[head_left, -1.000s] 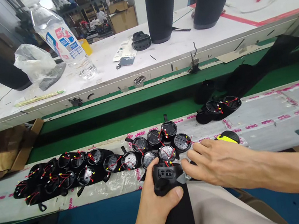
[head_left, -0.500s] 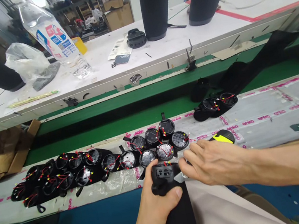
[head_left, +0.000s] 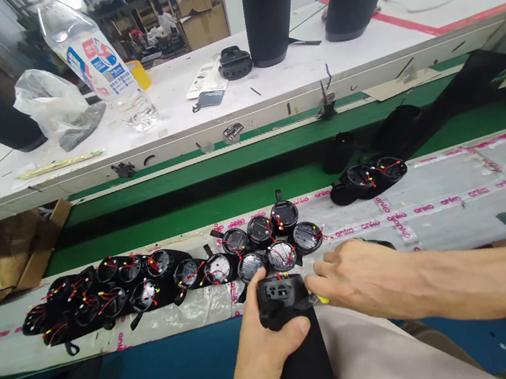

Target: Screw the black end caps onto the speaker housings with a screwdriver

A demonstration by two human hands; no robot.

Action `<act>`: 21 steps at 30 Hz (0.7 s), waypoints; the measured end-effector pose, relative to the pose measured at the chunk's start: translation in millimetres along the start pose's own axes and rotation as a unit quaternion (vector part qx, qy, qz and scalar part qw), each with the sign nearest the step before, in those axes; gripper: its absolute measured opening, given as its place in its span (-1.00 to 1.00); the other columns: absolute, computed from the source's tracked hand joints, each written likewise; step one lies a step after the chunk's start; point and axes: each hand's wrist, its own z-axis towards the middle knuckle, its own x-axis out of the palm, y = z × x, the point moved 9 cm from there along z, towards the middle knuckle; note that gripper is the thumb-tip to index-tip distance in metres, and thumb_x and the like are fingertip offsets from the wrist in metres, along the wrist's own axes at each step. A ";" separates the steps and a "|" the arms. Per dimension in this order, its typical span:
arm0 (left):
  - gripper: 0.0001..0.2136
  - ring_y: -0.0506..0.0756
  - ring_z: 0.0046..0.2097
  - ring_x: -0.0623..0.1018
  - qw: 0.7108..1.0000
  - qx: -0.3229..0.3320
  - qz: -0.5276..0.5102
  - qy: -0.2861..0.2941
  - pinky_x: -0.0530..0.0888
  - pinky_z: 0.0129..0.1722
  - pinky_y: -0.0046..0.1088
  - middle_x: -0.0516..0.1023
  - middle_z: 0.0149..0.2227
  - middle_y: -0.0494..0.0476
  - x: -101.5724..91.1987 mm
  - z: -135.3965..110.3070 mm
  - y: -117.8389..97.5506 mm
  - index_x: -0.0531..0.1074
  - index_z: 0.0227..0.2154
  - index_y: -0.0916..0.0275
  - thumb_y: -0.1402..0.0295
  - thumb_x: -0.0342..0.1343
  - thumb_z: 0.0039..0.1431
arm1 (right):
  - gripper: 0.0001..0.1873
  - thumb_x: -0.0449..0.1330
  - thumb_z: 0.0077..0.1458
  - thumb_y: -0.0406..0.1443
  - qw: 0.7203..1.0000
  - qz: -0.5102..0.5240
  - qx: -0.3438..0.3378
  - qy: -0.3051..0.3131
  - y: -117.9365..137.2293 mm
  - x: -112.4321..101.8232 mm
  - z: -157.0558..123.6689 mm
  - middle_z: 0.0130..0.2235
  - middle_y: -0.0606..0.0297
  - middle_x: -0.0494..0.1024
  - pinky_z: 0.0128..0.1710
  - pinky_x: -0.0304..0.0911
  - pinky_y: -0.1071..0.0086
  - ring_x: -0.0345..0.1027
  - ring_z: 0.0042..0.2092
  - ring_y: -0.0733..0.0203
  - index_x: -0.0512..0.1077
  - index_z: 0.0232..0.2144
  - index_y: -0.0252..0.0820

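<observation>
My left hand is wrapped round the top of a black fabric-covered cylinder that stands up from my lap; its black plastic end cap faces me. My right hand rests against the cap's right side with fingers curled, pinching a small part that shows a bit of yellow. I cannot make out what that part is. Just beyond both hands, several round black parts with red wires lie clustered on the near bench strip.
More black wired parts lie in a pile at the left, and two more at the right. A green conveyor belt runs behind. On the white bench beyond stand a water bottle, a plastic bag and two tall black cylinders.
My right hand has slid down and left over the yellow-and-black tool, which is now almost hidden under it. My left hand keeps its grip on the cylinder.
</observation>
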 end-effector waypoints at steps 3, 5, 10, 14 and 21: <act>-0.04 0.32 0.13 0.52 1.000 0.006 0.013 -0.005 0.32 0.21 -0.10 0.56 0.08 0.26 -0.1 -0.2 -0.6 0.11 0.31 0.15 0.12 0.44 -0.15 | -0.77 0.18 0.05 -0.50 1.000 0.005 0.007 0.008 0.0 1.8 0.2 -0.43 0.36 0.43 -0.56 -0.29 0.25 0.28 -0.49 0.23 0.26 -0.28 -0.14; -0.04 0.32 0.11 0.54 1.000 0.008 0.021 -0.009 0.36 0.18 -0.12 0.57 0.07 0.25 -0.5 0.0 -0.8 0.11 0.31 0.14 0.12 0.44 -0.15 | -0.78 0.19 0.07 -0.48 1.000 0.004 0.008 0.009 -0.4 1.2 -0.1 -0.43 0.37 0.43 -0.55 -0.30 0.25 0.28 -0.49 0.23 0.25 -0.29 -0.14; -0.06 0.27 0.08 0.54 0.999 0.010 0.045 -0.007 0.37 0.14 -0.21 0.56 0.08 0.22 -0.4 1.4 -3.3 0.10 0.31 0.13 0.11 0.42 -0.13 | -0.78 0.18 0.07 -0.48 1.000 -0.001 0.007 0.002 -0.2 -1.8 1.1 -0.44 0.37 0.42 -0.55 -0.34 0.25 0.26 -0.50 0.23 0.23 -0.30 -0.13; -0.08 0.25 0.05 0.55 0.998 0.007 0.059 -0.019 0.40 0.10 -0.24 0.57 0.06 0.21 -0.7 1.1 -6.1 0.11 0.30 0.13 0.11 0.41 -0.13 | -0.74 0.18 0.02 -0.50 1.000 -0.015 0.012 -0.001 -0.2 -1.8 1.8 -0.44 0.36 0.41 -0.55 -0.35 0.25 0.24 -0.51 0.24 0.22 -0.30 -0.13; -0.14 0.19 -0.04 0.58 0.994 0.000 0.075 -0.081 0.45 0.03 -0.30 0.60 -0.05 0.11 1.1 -7.5 -17.5 0.16 0.25 0.13 0.22 0.39 -0.16 | -0.70 0.22 -0.06 -0.44 0.999 -0.050 0.009 -0.002 6.7 7.1 -6.1 -0.45 0.37 0.34 -0.55 -0.36 0.24 0.12 -0.54 0.23 0.21 -0.29 -0.11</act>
